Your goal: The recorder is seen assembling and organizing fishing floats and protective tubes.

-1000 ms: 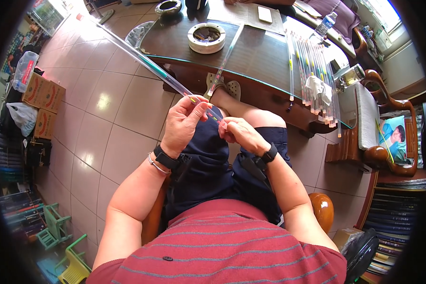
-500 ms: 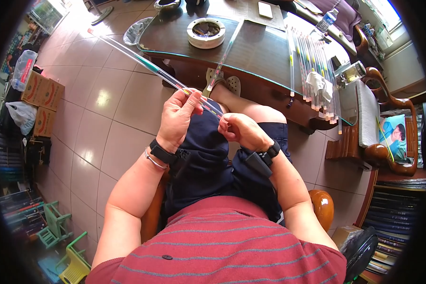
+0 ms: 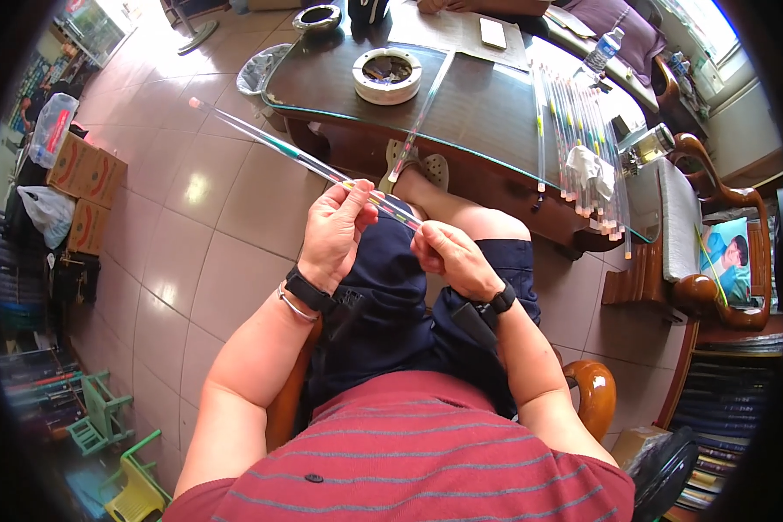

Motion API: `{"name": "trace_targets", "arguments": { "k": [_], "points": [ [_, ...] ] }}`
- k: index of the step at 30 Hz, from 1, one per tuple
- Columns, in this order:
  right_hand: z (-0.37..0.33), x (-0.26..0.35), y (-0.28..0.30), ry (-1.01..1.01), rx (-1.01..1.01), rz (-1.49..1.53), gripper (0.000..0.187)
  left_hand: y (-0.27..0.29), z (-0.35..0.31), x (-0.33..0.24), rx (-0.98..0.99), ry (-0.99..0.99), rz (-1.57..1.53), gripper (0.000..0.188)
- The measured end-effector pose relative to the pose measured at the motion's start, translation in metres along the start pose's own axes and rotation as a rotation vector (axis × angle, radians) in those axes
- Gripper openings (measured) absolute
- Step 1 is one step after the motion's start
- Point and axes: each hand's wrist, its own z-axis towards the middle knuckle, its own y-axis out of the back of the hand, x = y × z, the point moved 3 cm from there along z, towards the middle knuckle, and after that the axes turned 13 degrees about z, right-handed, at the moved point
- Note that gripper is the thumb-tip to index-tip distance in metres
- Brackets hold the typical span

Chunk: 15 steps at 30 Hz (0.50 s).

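Note:
A long clear tube with what looks like a fishing float inside [image 3: 278,146] slants in front of me, from upper left down to my fingers. Teal shows partway along it, and coloured bands mark its lower part. My left hand [image 3: 332,233] pinches the tube between thumb and fingers along its banded part. At its lower right end my right hand [image 3: 459,261] is closed, thumb and fingertips on the tip, which they cover. A similar banded tube [image 3: 424,111] lies across the glass-topped table's front edge, sticking out over it.
On the table [image 3: 487,104] sit a round white ashtray [image 3: 386,92], a phone [image 3: 492,33] and a row of similar tubes [image 3: 574,130] with a crumpled white tissue [image 3: 590,170]. A glass jar [image 3: 651,143] and wooden armchair [image 3: 722,291] are right; cardboard boxes [image 3: 83,174] stand left. Another person's hand [image 3: 435,5] rests far off.
My right hand has turned so its thumb lies along the tube's end. Both hands and the tube have shifted slightly right and down in the picture, as has the whole view.

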Motion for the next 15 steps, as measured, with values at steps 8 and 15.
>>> {"name": "trace_targets", "arguments": {
  "k": [8,15],
  "points": [
    [0.005,0.021,-0.005,0.258,-0.027,-0.640,0.031,0.005,0.001,0.001,-0.061,-0.010,0.008,0.016],
    [0.008,0.022,0.000,0.073,0.026,-0.524,0.033,0.006,0.001,0.004,-0.062,0.016,-0.101,0.017]
  ]
}}
